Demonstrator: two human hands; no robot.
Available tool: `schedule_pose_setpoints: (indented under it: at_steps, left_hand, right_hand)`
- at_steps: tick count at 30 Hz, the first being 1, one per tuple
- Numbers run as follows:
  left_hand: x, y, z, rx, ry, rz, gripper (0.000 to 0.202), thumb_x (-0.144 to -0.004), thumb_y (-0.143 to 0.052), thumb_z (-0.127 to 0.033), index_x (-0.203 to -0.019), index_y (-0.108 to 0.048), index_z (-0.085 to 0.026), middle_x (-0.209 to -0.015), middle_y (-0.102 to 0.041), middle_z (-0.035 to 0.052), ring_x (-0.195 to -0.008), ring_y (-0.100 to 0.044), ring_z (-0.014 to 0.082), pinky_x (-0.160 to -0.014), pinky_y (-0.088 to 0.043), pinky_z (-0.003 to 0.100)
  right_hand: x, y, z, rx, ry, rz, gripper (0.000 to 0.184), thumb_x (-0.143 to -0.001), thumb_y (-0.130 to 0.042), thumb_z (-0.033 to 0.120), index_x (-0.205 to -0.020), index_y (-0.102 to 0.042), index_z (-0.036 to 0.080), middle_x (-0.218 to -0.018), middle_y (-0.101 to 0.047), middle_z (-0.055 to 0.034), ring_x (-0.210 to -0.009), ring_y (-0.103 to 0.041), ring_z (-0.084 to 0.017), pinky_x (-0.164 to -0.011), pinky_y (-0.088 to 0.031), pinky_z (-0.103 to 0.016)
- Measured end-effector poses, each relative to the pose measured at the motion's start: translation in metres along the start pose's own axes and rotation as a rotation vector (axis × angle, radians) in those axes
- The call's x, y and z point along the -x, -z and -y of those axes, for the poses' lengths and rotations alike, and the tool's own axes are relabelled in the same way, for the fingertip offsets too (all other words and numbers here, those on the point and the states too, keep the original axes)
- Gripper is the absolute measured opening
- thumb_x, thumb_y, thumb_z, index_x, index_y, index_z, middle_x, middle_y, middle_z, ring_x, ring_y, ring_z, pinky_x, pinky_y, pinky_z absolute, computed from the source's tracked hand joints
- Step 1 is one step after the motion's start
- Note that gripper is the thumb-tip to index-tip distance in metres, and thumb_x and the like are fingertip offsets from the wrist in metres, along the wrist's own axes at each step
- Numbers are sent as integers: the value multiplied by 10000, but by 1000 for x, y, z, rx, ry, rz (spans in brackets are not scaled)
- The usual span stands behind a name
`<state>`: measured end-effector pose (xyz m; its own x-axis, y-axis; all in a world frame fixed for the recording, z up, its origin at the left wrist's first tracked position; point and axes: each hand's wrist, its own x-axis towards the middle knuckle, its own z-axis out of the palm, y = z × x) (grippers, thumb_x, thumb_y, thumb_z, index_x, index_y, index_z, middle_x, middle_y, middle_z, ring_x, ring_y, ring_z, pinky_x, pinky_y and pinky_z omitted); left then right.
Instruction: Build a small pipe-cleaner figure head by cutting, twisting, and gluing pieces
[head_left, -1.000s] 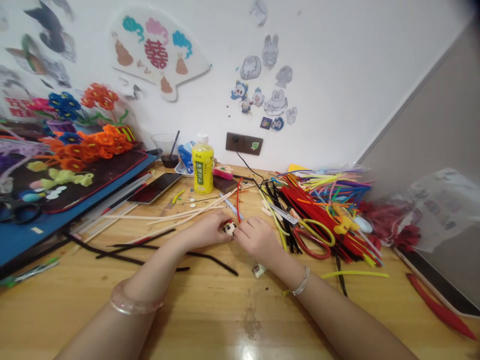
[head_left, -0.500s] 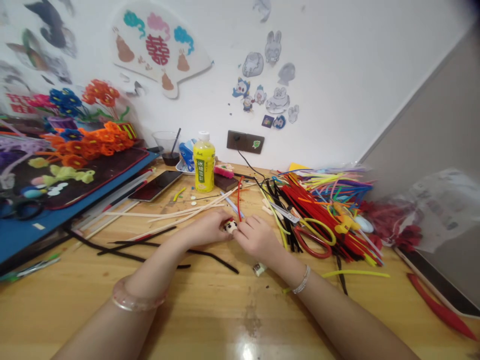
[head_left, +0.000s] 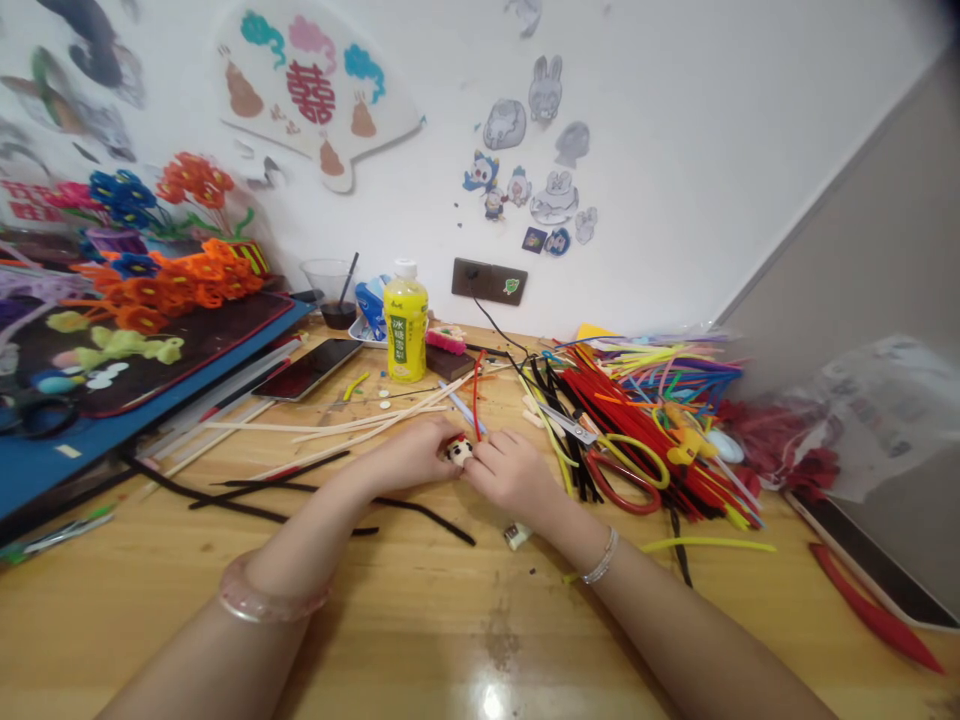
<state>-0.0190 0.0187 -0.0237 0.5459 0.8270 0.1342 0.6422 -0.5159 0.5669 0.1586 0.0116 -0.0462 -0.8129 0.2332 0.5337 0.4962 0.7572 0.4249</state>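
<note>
A small cream-coloured doll head with dark eyes and a red patch on top is gripped between both hands above the wooden table. My left hand closes around its left side and back. The fingers of my right hand pinch it from the right, hiding part of it. A red pipe cleaner rises just behind my right fingers; whether it joins the head I cannot tell. Under my right wrist lies a small pale piece with dark marks. Black pipe cleaners lie near my left forearm.
Scissors rest on a heap of red pipe cleaners at right. Behind my hands are cream pipe cleaners, a yellow bottle, a cup and a phone. Pipe-cleaner flowers fill the left side.
The whole view has shifted very slightly. Both hands keep their hold on the doll head, with hardly any visible movement.
</note>
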Motion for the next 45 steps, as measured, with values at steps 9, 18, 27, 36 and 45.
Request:
schedule_pose_setpoints:
  at_steps: [9,18,27,36,45]
  left_hand:
    - [-2,0,-2,-133,1,10,166,-667,-557,-215,-809,-615,-152,-794,-623,50,-735,-550,189,-674,-420,273]
    - [-2,-3,4,-152,4,-19,155,-662,-571,-228,-796,-609,-160,-804,-614,53,-736,-547,190,-675,-423,274]
    - [0,-2,1,-179,21,-26,153,-678,-573,-272,-778,-615,-165,-757,-606,44,-687,-537,182,-634,-414,267]
    - [0,-1,-6,-166,43,-46,104,-660,-585,-239,-740,-616,-180,-740,-625,21,-665,-542,167,-610,-415,249]
    - [-2,-7,1,-158,23,-69,104,-664,-585,-249,-742,-615,-188,-754,-633,23,-692,-557,177,-624,-418,252]
  right_hand:
    - [-2,-1,-3,-80,-77,9,242,-875,-486,281,-685,-579,164,-670,-561,-23,-682,-441,-156,-614,-316,-282]
    - [-2,1,-3,-91,-98,33,214,-850,-504,219,-657,-575,161,-672,-561,-23,-685,-440,-154,-613,-318,-275]
    - [3,0,-1,-56,-50,3,251,-875,-457,166,-644,-553,154,-665,-534,-25,-704,-433,-155,-642,-319,-291]
    - [3,2,0,-17,-40,9,258,-871,-456,159,-633,-556,151,-640,-517,-28,-683,-419,-163,-632,-323,-301]
    - [4,-2,0,-42,-31,42,258,-881,-457,158,-648,-566,144,-649,-522,-32,-682,-426,-157,-623,-316,-293]
